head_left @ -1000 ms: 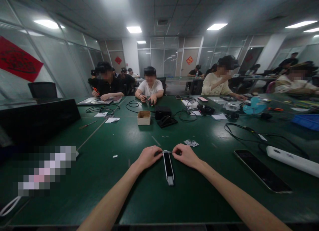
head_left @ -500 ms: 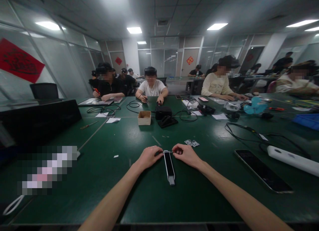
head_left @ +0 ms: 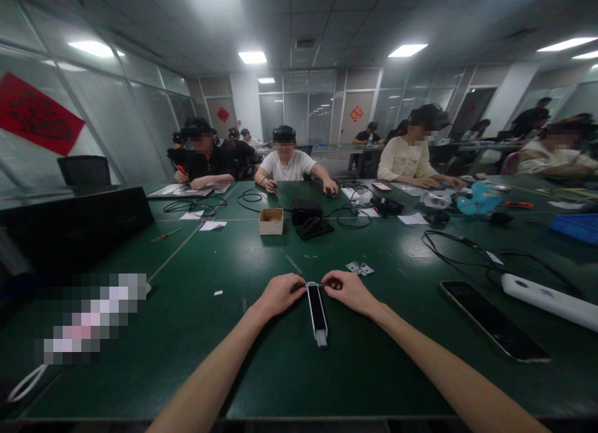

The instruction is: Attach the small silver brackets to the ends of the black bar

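Black device: far end pinched between left hand, right hand.

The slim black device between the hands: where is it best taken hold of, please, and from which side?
Probably from above, pinching its long white edges near the middle. The device lies flat on the green table, narrow, pointing away, and the left hand and right hand crowd its far end.
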`<action>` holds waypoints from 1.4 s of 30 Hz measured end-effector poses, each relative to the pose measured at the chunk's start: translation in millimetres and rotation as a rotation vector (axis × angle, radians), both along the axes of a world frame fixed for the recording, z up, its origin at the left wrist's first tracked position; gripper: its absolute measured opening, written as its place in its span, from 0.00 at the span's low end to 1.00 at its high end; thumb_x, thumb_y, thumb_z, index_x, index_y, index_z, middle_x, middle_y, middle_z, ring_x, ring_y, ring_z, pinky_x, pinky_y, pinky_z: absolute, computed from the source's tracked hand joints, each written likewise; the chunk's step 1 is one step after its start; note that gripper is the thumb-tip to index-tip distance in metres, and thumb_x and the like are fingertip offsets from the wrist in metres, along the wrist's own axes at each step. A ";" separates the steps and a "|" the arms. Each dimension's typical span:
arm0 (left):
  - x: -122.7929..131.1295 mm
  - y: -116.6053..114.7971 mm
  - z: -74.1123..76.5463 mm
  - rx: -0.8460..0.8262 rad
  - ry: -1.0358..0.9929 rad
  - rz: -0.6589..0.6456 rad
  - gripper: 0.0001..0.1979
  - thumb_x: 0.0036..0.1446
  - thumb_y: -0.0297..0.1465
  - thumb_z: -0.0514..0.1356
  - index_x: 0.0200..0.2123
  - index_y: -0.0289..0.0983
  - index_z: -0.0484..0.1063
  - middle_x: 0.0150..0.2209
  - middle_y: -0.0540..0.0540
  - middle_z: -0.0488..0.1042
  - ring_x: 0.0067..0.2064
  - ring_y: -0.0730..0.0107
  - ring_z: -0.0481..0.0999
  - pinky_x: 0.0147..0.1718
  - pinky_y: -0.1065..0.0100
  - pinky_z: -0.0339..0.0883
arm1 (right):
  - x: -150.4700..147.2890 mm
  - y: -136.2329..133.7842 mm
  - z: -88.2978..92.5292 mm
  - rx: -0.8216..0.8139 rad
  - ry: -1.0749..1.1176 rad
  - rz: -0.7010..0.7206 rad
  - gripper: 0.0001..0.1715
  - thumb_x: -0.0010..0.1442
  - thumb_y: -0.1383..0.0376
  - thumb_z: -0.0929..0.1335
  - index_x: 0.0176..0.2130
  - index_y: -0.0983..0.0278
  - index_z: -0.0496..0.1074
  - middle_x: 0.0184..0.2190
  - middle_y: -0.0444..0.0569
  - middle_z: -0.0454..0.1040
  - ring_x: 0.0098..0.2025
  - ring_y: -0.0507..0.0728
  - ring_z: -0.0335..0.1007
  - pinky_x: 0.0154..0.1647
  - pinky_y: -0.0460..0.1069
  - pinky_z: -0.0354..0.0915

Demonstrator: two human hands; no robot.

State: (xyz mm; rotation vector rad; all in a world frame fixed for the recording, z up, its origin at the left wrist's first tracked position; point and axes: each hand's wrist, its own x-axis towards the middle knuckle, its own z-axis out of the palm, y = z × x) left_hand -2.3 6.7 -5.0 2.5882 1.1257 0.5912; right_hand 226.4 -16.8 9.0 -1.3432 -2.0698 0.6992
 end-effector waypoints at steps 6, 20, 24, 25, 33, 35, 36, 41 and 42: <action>0.2 -1.3 3.2 -0.018 -0.006 0.001 0.09 0.61 0.33 0.56 0.40 0.37 0.72 0.37 0.48 0.75 0.37 0.69 0.73 0.36 0.70 0.65 | -0.1 -0.3 1.4 -0.021 0.001 -0.006 0.11 0.54 0.65 0.67 0.38 0.65 0.74 0.33 0.46 0.74 0.33 0.52 0.67 0.35 0.47 0.64; -0.5 1.7 -2.9 0.004 -0.004 -0.002 0.08 0.60 0.32 0.56 0.40 0.37 0.73 0.36 0.48 0.75 0.35 0.70 0.73 0.35 0.71 0.65 | 2.7 3.6 1.8 -0.146 0.063 -0.003 0.15 0.55 0.61 0.67 0.40 0.66 0.77 0.37 0.50 0.77 0.37 0.54 0.72 0.40 0.48 0.65; -0.6 2.1 -3.7 0.006 0.001 0.000 0.08 0.60 0.32 0.56 0.40 0.37 0.72 0.37 0.48 0.75 0.35 0.70 0.73 0.35 0.71 0.64 | 2.0 4.1 1.3 -0.169 0.049 -0.014 0.16 0.56 0.60 0.66 0.39 0.65 0.77 0.33 0.48 0.77 0.33 0.54 0.71 0.37 0.48 0.64; -0.7 2.1 -3.7 0.006 0.001 0.001 0.08 0.60 0.32 0.56 0.40 0.37 0.72 0.37 0.48 0.75 0.35 0.70 0.73 0.35 0.71 0.65 | 1.9 4.1 1.0 -0.169 0.042 -0.016 0.16 0.56 0.60 0.66 0.39 0.65 0.77 0.33 0.48 0.77 0.33 0.53 0.70 0.36 0.48 0.64; -0.9 2.2 -3.7 0.011 -0.014 -0.006 0.08 0.60 0.32 0.57 0.40 0.37 0.72 0.37 0.48 0.75 0.36 0.70 0.73 0.35 0.71 0.65 | 0.2 4.4 -3.9 -0.241 0.031 -0.040 0.19 0.60 0.56 0.63 0.34 0.66 0.76 0.26 0.45 0.73 0.24 0.49 0.63 0.24 0.44 0.57; -0.7 2.1 -3.6 0.014 -0.013 -0.003 0.07 0.60 0.32 0.57 0.40 0.37 0.72 0.36 0.48 0.75 0.35 0.70 0.73 0.35 0.71 0.65 | -1.1 4.4 -4.6 -0.279 0.034 -0.067 0.20 0.60 0.55 0.62 0.31 0.67 0.75 0.21 0.43 0.70 0.21 0.48 0.60 0.22 0.43 0.55; -0.7 2.1 -3.6 0.017 -0.011 -0.001 0.07 0.60 0.32 0.57 0.40 0.37 0.72 0.36 0.48 0.75 0.35 0.70 0.73 0.35 0.71 0.65 | -1.7 4.4 -4.9 -0.302 0.045 -0.079 0.20 0.60 0.55 0.62 0.30 0.67 0.75 0.20 0.42 0.68 0.20 0.47 0.58 0.20 0.43 0.54; -0.7 2.2 -4.5 0.028 -0.008 -0.004 0.07 0.60 0.32 0.57 0.39 0.37 0.72 0.36 0.48 0.75 0.35 0.70 0.73 0.35 0.72 0.65 | -4.0 5.0 -7.2 -0.403 0.152 -0.088 0.20 0.60 0.55 0.63 0.29 0.68 0.73 0.17 0.39 0.63 0.17 0.46 0.55 0.18 0.42 0.53; -0.8 2.2 -4.7 0.028 -0.009 -0.007 0.07 0.60 0.32 0.57 0.40 0.37 0.72 0.36 0.48 0.75 0.36 0.70 0.73 0.35 0.72 0.65 | -4.4 5.2 -7.5 -0.411 0.160 -0.089 0.19 0.60 0.56 0.63 0.29 0.68 0.72 0.17 0.39 0.62 0.17 0.45 0.55 0.17 0.42 0.53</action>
